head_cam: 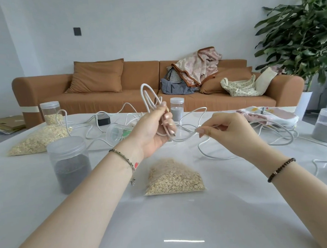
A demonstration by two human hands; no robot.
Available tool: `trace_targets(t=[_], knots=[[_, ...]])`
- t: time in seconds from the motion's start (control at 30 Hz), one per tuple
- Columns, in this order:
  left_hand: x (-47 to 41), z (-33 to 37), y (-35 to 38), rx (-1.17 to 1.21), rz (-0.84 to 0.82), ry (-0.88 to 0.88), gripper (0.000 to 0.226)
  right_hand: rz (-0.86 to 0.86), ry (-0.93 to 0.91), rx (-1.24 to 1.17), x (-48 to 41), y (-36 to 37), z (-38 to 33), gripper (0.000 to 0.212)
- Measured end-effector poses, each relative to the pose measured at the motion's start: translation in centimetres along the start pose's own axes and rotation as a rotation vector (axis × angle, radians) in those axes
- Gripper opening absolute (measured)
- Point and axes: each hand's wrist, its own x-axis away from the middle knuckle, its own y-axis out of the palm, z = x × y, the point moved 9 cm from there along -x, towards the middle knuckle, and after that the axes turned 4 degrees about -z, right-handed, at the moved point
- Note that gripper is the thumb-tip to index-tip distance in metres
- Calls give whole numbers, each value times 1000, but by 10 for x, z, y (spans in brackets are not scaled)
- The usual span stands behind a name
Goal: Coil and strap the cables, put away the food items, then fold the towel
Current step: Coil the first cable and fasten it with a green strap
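White tabletop (183, 218) under both hands. Crumpled towel (269, 115) on tabletop, beyond and right of right fingers (214, 120). Clear bag of oats (173, 178) flat on tabletop, below and between both sets of fingers. Lidded jar of grey grains (69, 164) upright, left of and below left fingers (168, 121). White cable (144, 94): loops stand up out of left hand (155, 132), fingers curled tight round bundle. Right hand (228, 131) pinches one strand, thumb against forefinger, just right of left fingers. Slack trails over tabletop to right.

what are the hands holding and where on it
Both hold the white cable: left hand grips the gathered loops near their base, right hand pinches the trailing strand.
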Motion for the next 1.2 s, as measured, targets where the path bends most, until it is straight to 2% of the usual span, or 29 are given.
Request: trace_targets(t=[0.1, 0.27, 0.4, 0.57, 0.77, 0.87, 1.0, 1.1, 1.2], knots=[[3, -9, 3, -69, 7, -38, 17, 60, -97, -26, 1, -3, -19, 13], [8, -23, 11, -165, -93, -166, 17, 109, -198, 22, 4, -4, -38, 7], [11, -31, 15, -201, -149, -211, 17, 123, -300, 188, 7, -2, -43, 22], [13, -43, 17, -270, -201, -304, 26, 122, -292, 215, 6, -3, -38, 34], [12, -52, 15, -283, -296, -419, 18, 96, -240, 185, 2, -13, -28, 42], [18, -56, 18, -264, -365, -498, 22, 116, -229, 159, 1, -21, -26, 51], [35, -52, 37, -165, -569, -569, 32, 212, -197, 317, 3, -37, -20, 53], [43, -39, 51, 5, -748, -549, 26, 366, -158, 376, 7, -62, -17, 46], [41, -31, 55, 147, -758, -489, 24, 453, -180, 325, 12, -69, -23, 40]])
